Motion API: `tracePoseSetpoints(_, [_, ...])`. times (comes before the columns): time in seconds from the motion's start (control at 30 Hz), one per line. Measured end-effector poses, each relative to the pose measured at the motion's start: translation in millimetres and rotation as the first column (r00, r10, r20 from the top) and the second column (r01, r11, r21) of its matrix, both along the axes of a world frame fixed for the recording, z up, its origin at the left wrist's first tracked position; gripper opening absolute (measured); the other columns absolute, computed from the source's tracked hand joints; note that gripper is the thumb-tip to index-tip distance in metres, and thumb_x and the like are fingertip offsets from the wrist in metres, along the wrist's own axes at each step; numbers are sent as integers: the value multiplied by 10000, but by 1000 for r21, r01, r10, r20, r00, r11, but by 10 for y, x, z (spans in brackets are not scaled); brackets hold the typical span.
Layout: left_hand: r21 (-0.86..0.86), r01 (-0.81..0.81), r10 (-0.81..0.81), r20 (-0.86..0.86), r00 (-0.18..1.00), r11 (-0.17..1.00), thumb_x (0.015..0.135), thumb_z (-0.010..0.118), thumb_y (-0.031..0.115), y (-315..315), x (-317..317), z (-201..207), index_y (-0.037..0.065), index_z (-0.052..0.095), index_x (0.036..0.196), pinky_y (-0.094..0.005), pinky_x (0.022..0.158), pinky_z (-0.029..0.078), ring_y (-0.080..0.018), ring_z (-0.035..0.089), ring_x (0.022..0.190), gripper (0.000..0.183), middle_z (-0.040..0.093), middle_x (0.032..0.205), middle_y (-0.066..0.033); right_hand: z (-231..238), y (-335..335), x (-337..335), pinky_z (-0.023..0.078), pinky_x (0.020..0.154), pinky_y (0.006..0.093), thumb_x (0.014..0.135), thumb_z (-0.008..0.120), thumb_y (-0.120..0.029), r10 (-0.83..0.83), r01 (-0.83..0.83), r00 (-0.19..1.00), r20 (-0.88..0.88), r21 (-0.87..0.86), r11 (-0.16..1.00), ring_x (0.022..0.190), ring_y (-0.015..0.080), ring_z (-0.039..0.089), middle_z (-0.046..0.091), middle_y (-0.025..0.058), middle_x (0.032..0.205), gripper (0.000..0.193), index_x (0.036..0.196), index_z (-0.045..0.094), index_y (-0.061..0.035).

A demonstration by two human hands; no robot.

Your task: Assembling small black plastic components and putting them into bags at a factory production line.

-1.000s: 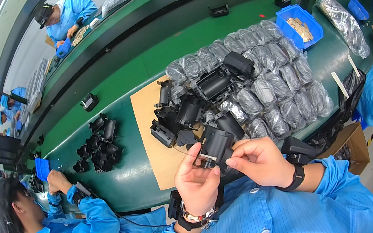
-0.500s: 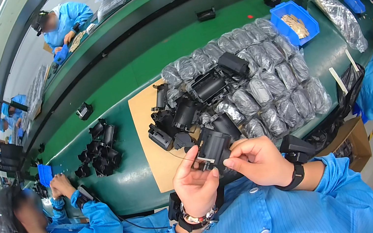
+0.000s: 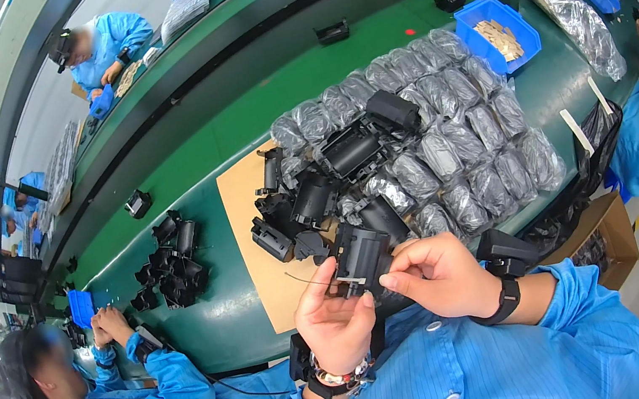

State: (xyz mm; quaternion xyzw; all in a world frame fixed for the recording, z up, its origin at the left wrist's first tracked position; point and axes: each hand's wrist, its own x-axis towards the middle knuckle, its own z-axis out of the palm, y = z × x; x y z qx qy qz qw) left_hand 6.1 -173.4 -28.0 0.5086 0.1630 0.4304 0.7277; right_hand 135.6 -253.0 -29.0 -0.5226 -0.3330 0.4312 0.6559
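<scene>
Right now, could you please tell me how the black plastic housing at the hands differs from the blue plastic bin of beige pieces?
The black plastic housing is held in the left hand; the blue plastic bin stands on the green table. The housing looks irregular in outline; the bin is a plain open-topped box holding beige pieces.

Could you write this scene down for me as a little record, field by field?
Left hand: holding a black part between thumb and fingers
Right hand: fingertips at that part's right side; exact grip unclear
Brown sheet: loose black parts over it
Plastic-wrapped parts: laid out in rows
Blue bin: pale pieces inside
</scene>
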Motion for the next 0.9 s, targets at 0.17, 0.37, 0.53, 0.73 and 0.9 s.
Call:
tracePoseSetpoints(0.17, [37,-5,5,-5,1000,999,702,555,-194,-13,-15,-31,-80,375,1275,-359,903,461,-249,542,1078,611,511,1181,-188,44,-14,18,302,453,201,808,646,-88,8,-8,1000,-21,-17,1000,535,3,403,537,-14,620,118,748,627,13])
tracePoseSetpoints(0.37, [136,-21,23,-16,1000,990,702,574,-180,-20,-33,-77,-87,370,1275,-366,900,462,-254,543,1075,616,506,1193,-198,172,-3,121,377,497,254,771,676,-131,16,-20,961,276,14,1000,549,105,493,540,35,616,166,707,598,1])
tracePoseSetpoints(0.53, [-14,-46,46,21,999,999,719,556,-181,-34,-1,-30,-81,349,1292,-373,935,436,-251,508,1125,618,494,1213,-203,330,-63,295,459,674,352,662,755,-313,-92,115,651,753,22,993,769,293,579,601,139,853,425,886,587,7])
tracePoseSetpoints(0.73, [-307,215,-148,228,962,927,766,545,-128,-86,15,-63,-19,363,1307,-397,977,397,-266,500,1140,582,485,1235,-191,262,108,170,454,802,393,799,625,-281,-267,101,591,761,258,961,916,379,567,561,244,1058,533,1161,472,78])
tracePoseSetpoints(0.9, [-509,267,-148,262,954,818,776,627,-10,-83,70,62,31,346,1314,-431,984,388,-275,498,1143,609,473,1258,-167,200,111,201,483,563,361,835,561,-135,-282,184,745,605,220,958,631,327,613,623,191,778,256,1025,574,37])
